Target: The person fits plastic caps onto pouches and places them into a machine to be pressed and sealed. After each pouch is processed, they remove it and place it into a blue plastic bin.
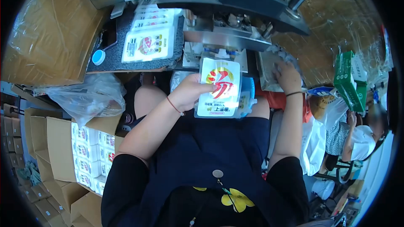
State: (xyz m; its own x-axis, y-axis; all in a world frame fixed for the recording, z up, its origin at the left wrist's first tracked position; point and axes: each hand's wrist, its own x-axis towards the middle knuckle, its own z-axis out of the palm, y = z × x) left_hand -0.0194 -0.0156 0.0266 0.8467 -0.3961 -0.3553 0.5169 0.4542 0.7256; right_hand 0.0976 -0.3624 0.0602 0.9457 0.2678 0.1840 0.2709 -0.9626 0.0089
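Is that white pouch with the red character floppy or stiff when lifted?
The pouch likely bends easily: it looks like thin film, flat in the left hand. Its glossy face glares, so it may be slippery. Probably light, since one hand alone carries it.

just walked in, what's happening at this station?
A seated person works at a sealing machine. Their left hand holds a white pouch just below it; their right hand rests on pale items beside it, grip unclear. Other pouches lie stacked on the grey mat; a carton of packs stands lower left.
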